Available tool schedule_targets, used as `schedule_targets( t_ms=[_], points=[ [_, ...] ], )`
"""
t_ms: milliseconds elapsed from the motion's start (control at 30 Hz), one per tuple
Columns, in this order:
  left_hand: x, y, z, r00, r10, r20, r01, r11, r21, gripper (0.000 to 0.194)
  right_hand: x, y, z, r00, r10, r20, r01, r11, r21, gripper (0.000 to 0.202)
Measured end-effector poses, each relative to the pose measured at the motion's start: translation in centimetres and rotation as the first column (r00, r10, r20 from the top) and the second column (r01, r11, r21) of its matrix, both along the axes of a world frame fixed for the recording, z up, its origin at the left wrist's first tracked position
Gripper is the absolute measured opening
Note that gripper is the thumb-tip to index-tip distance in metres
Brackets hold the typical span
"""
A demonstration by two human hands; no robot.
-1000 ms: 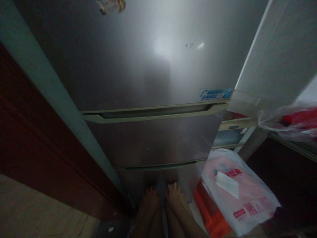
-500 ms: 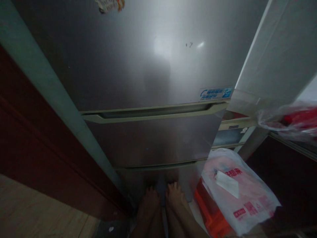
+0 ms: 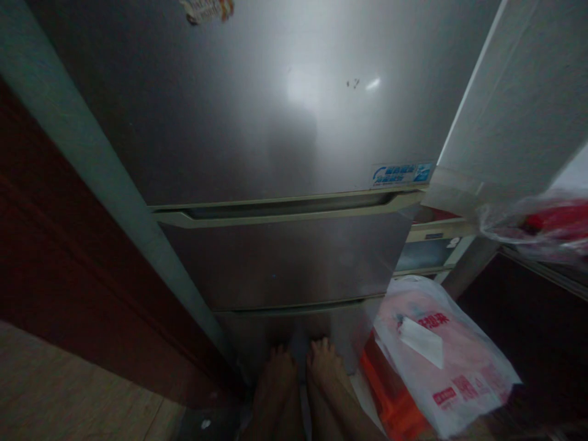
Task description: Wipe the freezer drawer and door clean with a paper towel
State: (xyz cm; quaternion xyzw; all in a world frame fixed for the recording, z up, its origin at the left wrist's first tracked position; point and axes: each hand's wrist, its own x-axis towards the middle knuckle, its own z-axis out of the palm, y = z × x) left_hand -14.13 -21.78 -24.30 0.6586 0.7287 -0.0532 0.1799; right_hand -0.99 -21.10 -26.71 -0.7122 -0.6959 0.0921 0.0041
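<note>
Neither of my hands shows in the head view. A grey metallic fridge (image 3: 220,122) fills the middle, with its upper door and two lower drawers closed. The middle drawer (image 3: 294,263) has a pale recessed handle (image 3: 285,211) along its top edge. Below it sits the bottom drawer (image 3: 257,324). My bare feet (image 3: 324,367) stand on the floor right in front of the fridge's base, side by side.
On the right, a white plastic bag (image 3: 459,361) with red print lies over an orange container (image 3: 390,392). Clear plastic with something red (image 3: 560,220) hangs above a dark surface (image 3: 528,312). A reddish-brown door frame (image 3: 92,263) stands at left.
Almost nothing differs; the view has shifted very slightly. The fridge door and drawers stay closed, and my feet stay in place.
</note>
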Motion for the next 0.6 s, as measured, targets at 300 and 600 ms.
schedule_targets(
  t_ms=[300,600],
  points=[
    [-0.2,0.1,-0.8,1.000,0.008,0.000,-0.008,0.999,0.035,0.041,-0.1,0.1,-0.5,1.000,-0.014,0.009,0.014,1.000,0.006,0.038],
    [-0.3,-0.5,0.7,1.000,0.001,0.021,-0.002,1.000,0.017,0.040,0.0,0.0,0.8,0.999,-0.015,-0.032,0.014,0.999,-0.034,0.041]
  ],
)
